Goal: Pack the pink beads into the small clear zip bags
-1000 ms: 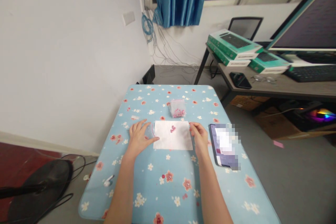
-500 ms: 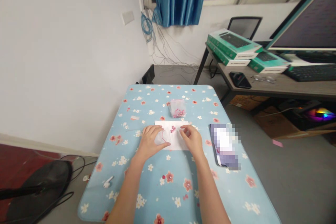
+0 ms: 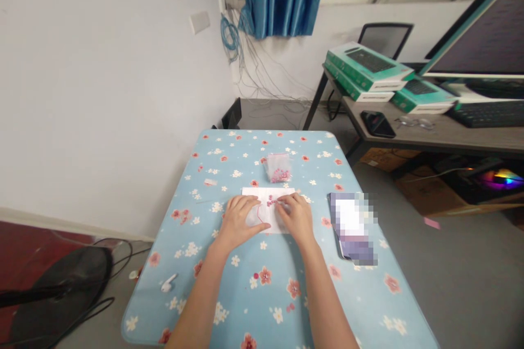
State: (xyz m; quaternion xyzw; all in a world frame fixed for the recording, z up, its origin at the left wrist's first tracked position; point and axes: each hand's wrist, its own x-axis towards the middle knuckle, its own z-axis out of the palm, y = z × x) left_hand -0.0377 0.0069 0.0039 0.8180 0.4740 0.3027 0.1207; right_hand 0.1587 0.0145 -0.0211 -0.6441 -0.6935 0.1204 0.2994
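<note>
A white sheet of paper (image 3: 279, 224) lies on the table under both my hands. Several small pink beads (image 3: 270, 200) sit loose near its middle. My left hand (image 3: 240, 222) rests on the paper's left part, thumb and fingers spread apart. Between its thumb and forefinger runs a thin red thread (image 3: 259, 214); whether a fingertip presses on it I cannot tell. My right hand (image 3: 298, 215) reaches in from the other side, its thumb and forefinger pinched at a bead on the right of the group. Just beyond the paper stands a clear plastic bag (image 3: 279, 166) with pink beads at its bottom.
A phone (image 3: 352, 226) lies to the right on the flowered tablecloth (image 3: 262, 300). At the left are a white earbud (image 3: 168, 283) and a small clear packet (image 3: 210, 182). A desk (image 3: 413, 133) with keyboard boxes (image 3: 368, 68) stands at the right.
My right hand has moved left to the beads, and its fingers have closed at one of them. My left hand has shifted slightly right. The view has shifted a little.
</note>
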